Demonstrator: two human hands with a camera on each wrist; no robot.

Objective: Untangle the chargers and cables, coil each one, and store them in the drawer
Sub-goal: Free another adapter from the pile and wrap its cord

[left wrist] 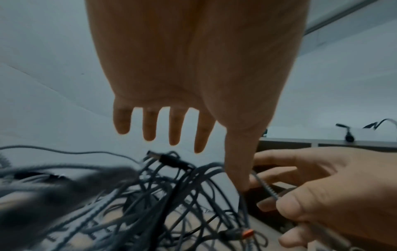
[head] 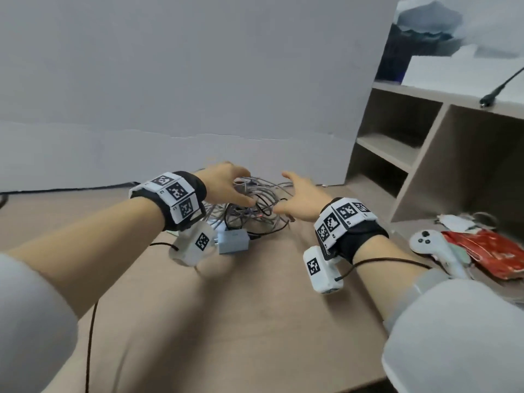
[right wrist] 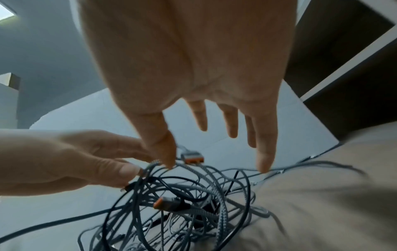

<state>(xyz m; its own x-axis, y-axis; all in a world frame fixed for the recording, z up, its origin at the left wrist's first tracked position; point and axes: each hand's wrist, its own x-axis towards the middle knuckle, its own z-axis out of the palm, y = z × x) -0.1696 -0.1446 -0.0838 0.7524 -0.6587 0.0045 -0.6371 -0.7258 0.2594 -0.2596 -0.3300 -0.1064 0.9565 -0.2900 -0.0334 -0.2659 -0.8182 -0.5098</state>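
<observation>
Where strands cross under my palms: the tangle of cables [head: 255,211] blurs together, so I cannot count or follow single cables.
Cut off: the pale charger block [head: 234,241] is partly hidden behind my left wrist.
Blurred: near cables smear in the left wrist view.
Left hand [head: 224,185]: fingers straight and spread over the tangle, thumb pointing down among the strands.
Right hand [head: 303,197]: fingers straight and spread, thumb tip touching a braided cable; nothing gripped.
Tangle's place: heaped on the table [head: 226,321] between both hands, near the wall.
</observation>
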